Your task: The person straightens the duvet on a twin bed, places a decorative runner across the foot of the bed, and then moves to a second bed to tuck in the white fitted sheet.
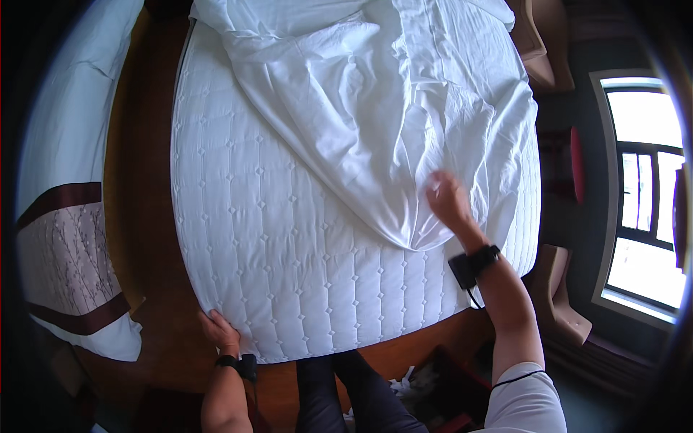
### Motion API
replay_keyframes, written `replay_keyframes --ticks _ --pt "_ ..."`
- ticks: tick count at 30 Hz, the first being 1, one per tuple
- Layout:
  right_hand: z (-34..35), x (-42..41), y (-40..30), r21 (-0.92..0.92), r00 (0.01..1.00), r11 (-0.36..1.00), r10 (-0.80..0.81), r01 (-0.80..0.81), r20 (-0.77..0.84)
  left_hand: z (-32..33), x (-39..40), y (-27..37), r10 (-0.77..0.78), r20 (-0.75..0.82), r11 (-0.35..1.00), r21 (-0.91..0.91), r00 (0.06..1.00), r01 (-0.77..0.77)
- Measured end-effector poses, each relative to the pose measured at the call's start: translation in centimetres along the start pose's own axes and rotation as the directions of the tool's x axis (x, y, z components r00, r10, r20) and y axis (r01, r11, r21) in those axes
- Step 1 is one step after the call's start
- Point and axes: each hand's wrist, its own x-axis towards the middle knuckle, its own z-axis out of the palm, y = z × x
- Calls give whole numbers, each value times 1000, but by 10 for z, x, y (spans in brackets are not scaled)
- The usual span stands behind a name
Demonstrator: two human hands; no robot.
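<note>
A white quilted mattress (260,233) lies before me, with diamond-shaped stitching on its top. Over its far and right parts spreads a rumpled white sheet (325,103), its near edge sagging in a curve. My right hand (449,200) is above the near folds of this sheet, fingers curled and blurred; whether cloth is pinched in them is unclear. At the mattress's near left corner, my left hand (221,329) touches the edge, with its grip partly hidden. Each wrist wears a black strap with a small box.
Left of a strip of wooden floor (151,216) stands another bed (70,135) with a patterned runner (76,260). Beige chairs (563,303) and a red round-edged object (577,165) stand along the right, near a window (644,200). Crumpled white material (403,384) lies by my legs.
</note>
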Motion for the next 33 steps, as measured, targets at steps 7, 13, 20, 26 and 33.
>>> replay_keyframes --ticks 7,13,20,26,33 --pt "0 52 73 -444 889 776 331 -448 -317 4 -3 17 22 1 999 35 1000 -22" --pt "-22 23 86 -255 970 940 241 -227 22 4 0 7 -7 24 993 -119 1000 10" --pt "-46 -258 32 -161 187 650 30 742 982 -30 5 17 23 60 993 118 998 -30" --pt "-88 -379 91 -490 58 829 494 269 868 -51 4 100 -118 288 928 373 950 2" --pt "-32 -281 61 -119 979 993 42 -18 198 -50 7 144 371 57 856 365 927 -365"
